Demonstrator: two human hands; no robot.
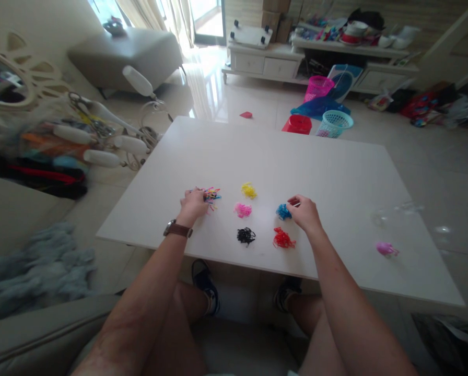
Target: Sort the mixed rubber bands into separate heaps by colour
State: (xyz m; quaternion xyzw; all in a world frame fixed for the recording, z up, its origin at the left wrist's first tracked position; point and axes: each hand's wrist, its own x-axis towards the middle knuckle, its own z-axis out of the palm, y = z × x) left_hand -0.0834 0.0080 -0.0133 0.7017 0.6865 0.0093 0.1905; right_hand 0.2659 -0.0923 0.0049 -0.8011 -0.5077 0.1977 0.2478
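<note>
My left hand (194,202), with a brown-strapped watch on its wrist, bends its fingers over a pile of mixed-colour rubber bands (212,196). Its fingertips are partly hidden among the bands. At the right edge of a blue heap of rubber bands (283,211), the fingers of my right hand (303,210) are pinched together; what is between them is too small to make out. Between the hands lie separate heaps of yellow bands (248,190), pink bands (242,210) and black bands (245,236). Red bands (283,238) sit just below the blue ones.
All heaps rest on a white table (328,167). A purple-pink object (386,249) and clear, glassy-looking items (408,208) are on its right side. Beyond the far edge stand a red container (299,124) and a light-blue basket (336,123). A lamp (134,143) stands at the left.
</note>
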